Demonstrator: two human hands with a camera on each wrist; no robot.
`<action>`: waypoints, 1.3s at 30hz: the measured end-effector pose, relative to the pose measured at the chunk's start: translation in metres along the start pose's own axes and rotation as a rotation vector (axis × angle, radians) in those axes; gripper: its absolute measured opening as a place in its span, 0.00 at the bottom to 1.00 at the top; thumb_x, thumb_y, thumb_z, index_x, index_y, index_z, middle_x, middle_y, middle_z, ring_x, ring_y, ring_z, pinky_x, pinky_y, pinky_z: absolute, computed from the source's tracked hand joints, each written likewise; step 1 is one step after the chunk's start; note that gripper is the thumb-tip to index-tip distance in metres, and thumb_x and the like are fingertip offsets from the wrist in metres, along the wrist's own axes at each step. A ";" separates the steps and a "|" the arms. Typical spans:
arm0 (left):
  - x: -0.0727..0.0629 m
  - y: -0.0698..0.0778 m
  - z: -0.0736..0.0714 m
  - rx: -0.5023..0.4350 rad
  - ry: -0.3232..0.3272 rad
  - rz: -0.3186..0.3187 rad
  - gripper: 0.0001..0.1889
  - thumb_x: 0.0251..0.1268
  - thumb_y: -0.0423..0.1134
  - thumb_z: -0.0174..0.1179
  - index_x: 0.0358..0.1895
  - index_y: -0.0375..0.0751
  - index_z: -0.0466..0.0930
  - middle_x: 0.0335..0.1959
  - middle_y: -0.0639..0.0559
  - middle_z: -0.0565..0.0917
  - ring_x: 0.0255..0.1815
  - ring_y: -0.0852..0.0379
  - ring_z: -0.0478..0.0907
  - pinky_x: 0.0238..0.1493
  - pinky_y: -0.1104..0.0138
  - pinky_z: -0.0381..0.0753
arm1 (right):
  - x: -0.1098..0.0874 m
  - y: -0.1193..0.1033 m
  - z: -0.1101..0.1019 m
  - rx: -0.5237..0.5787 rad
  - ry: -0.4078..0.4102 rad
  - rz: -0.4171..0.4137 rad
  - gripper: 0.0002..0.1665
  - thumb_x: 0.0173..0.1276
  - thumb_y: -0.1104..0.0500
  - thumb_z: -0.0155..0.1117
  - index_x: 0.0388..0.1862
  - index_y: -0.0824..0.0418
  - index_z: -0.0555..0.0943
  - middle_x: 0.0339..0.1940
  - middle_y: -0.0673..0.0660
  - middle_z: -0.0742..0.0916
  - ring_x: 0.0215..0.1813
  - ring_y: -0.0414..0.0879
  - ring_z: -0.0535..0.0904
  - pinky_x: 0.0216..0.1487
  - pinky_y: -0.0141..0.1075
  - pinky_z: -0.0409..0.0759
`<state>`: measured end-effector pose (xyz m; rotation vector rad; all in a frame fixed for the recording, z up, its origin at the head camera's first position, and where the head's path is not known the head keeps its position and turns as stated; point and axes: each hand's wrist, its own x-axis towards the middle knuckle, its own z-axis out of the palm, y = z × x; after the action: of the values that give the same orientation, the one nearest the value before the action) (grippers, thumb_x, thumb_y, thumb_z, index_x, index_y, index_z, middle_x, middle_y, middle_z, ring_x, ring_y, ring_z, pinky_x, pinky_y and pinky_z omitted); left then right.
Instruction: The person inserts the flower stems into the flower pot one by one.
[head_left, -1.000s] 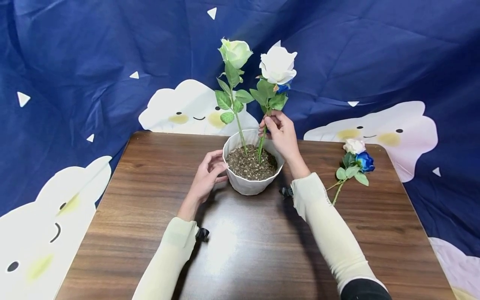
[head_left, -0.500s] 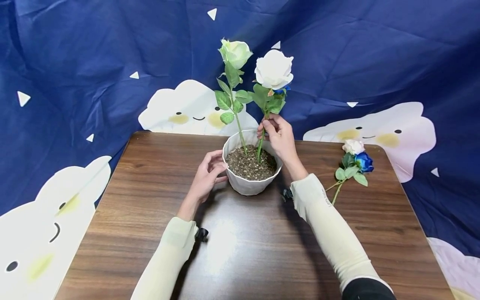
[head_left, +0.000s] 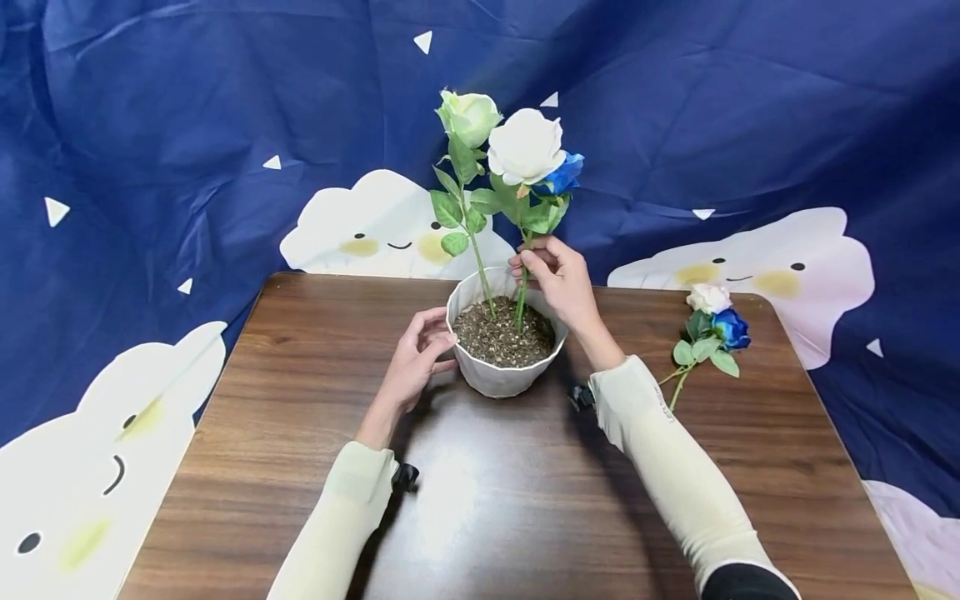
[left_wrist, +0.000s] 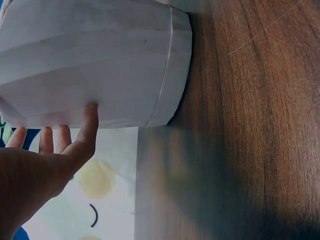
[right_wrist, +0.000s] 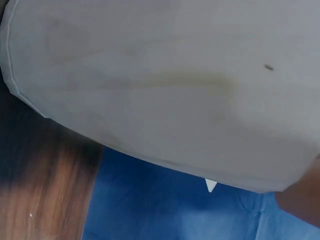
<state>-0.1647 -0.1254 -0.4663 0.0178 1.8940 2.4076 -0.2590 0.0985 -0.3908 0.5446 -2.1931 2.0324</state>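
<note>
A white flowerpot (head_left: 498, 379) filled with soil (head_left: 504, 346) stands on the wooden table. Fingertips of my left hand (head_left: 414, 358) rest against its left side near the rim; in the left wrist view, the left hand (left_wrist: 55, 155) touches the pot wall (left_wrist: 100, 60) with spread fingers. My right hand (head_left: 564, 279) pinches the green stem of a white rose (head_left: 527, 146), whose lower end stands in the soil. Behind that bloom shows a blue rose (head_left: 564, 175). A pale green rose (head_left: 469, 119) stands upright to the left. The right wrist view shows mostly pot wall (right_wrist: 150, 100).
On the right part of the table (head_left: 300, 400) lies a stem with a pale pink rose (head_left: 708, 297) and a blue rose (head_left: 731, 329). A dark blue cloth (head_left: 225, 83) with smiling clouds hangs behind the table.
The white rose has leaned left and lowered in my right hand, showing more of the blue bloom behind it. The right hand has dropped slightly; my left hand stays at the pot.
</note>
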 end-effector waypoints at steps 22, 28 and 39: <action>0.000 0.000 0.000 -0.008 -0.003 -0.004 0.27 0.70 0.29 0.57 0.71 0.37 0.65 0.62 0.35 0.71 0.56 0.49 0.75 0.55 0.40 0.81 | -0.032 0.013 -0.063 0.136 0.423 -0.064 0.09 0.69 0.74 0.64 0.47 0.73 0.82 0.34 0.54 0.89 0.34 0.43 0.86 0.34 0.36 0.88; 0.000 0.002 0.000 -0.003 0.002 0.003 0.27 0.70 0.29 0.57 0.70 0.35 0.65 0.62 0.34 0.71 0.56 0.49 0.75 0.55 0.39 0.81 | -0.046 0.033 -0.089 0.210 0.534 -0.017 0.10 0.67 0.71 0.67 0.47 0.72 0.83 0.34 0.57 0.90 0.32 0.43 0.86 0.29 0.32 0.87; 0.000 0.003 -0.002 0.005 -0.026 -0.006 0.27 0.71 0.30 0.58 0.71 0.35 0.64 0.62 0.34 0.70 0.56 0.50 0.74 0.53 0.44 0.84 | -0.085 0.045 -0.137 0.314 0.714 0.230 0.11 0.68 0.69 0.67 0.49 0.68 0.81 0.30 0.53 0.88 0.28 0.43 0.85 0.25 0.31 0.86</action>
<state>-0.1653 -0.1280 -0.4636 0.0435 1.8864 2.3877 -0.2168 0.2508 -0.4455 -0.3933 -1.5750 2.2174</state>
